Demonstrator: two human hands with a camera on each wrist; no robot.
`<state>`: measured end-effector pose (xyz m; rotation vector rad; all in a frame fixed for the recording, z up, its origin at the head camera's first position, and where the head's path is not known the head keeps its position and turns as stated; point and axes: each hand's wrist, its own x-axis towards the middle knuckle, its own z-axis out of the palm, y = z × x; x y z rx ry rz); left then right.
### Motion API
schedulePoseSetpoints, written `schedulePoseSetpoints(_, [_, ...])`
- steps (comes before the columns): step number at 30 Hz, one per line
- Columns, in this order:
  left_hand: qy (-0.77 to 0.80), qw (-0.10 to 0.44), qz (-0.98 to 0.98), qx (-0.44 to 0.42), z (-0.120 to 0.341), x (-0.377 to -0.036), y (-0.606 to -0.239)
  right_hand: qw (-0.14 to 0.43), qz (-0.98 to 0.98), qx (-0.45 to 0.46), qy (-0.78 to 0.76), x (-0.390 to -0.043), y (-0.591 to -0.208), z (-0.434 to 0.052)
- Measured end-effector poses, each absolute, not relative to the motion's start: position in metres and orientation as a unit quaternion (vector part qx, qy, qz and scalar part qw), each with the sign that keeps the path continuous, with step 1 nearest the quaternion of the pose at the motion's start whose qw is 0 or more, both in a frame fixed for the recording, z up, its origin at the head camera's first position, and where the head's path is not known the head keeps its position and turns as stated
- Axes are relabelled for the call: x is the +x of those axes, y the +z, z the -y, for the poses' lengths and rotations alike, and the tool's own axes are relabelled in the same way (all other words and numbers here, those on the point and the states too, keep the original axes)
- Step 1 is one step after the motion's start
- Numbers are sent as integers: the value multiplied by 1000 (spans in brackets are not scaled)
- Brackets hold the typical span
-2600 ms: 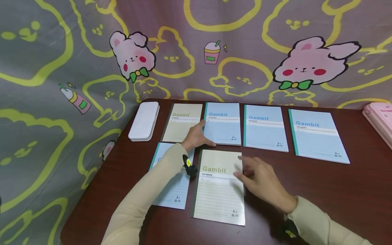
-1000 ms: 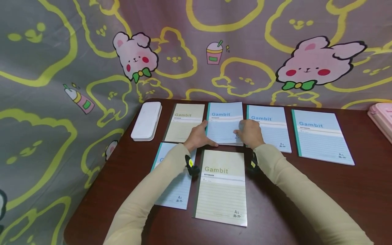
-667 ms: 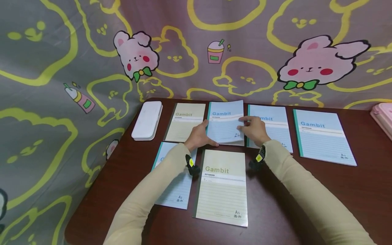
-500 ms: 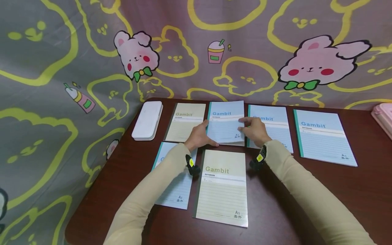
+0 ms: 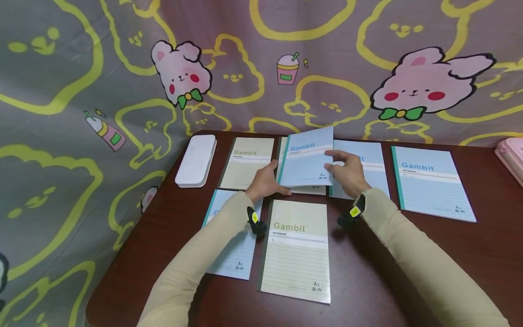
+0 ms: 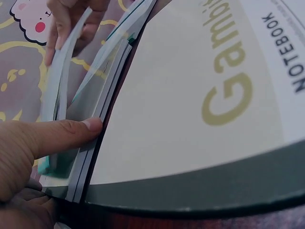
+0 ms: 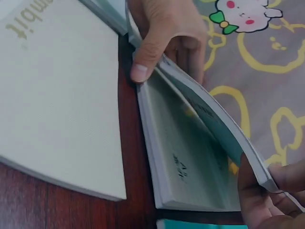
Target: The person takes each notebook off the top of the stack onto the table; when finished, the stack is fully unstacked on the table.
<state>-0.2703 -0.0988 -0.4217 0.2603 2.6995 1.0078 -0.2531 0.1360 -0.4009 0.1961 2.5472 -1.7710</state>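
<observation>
My right hand (image 5: 347, 171) pinches the right edge of a blue Gambit notebook (image 5: 304, 164), thumb on one side and fingers on the other. That notebook is lifted and tilted, its spine side low. Beneath it lies a beige notebook (image 7: 186, 157), mostly covered in the head view. My left hand (image 5: 264, 182) rests at the lower left corner of this stack, its thumb (image 6: 71, 136) laid along the bottom edge and its fingers by the spine. Just in front lies another beige notebook (image 5: 297, 254), flat on the table.
Beige (image 5: 247, 170) and blue notebooks (image 5: 435, 181) flank the stack in the back row. A blue notebook (image 5: 230, 254) lies under my left forearm. A white case (image 5: 196, 161) stands at the back left, a pink case (image 5: 510, 154) at the right edge. A patterned curtain (image 5: 245, 59) hangs behind the table.
My right hand has come from beside the front beige notebook to the blue one, pinched its right edge and raised it, uncovering part of the beige notebook below. My left hand stays put.
</observation>
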Motion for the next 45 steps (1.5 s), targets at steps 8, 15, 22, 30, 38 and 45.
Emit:
schedulePoseSetpoints(8, [351,112,-924,100,99,-271,-422,13,-806,74,-587,-233,-389,-159])
schedulePoseSetpoints(15, [349,110,-925,98,98,-272,-420,13,-832,65,-550,-196,-380,-186])
schedulePoseSetpoints(22, [342,115,-928,89,100,-272,-421,21,-849,48,-527,-161,-373,-205])
schedulePoseSetpoints(30, [345,124,-926,87,100,-272,-421,20,-867,37,-496,-115,-370,-225])
schedulePoseSetpoints(38, [344,122,-927,88,100,-271,-422,-8,-897,66,-437,-68,-377,-245])
schedulePoseSetpoints(45, [340,118,-928,95,99,-271,-422,10,-894,164,-416,-32,-395,-252])
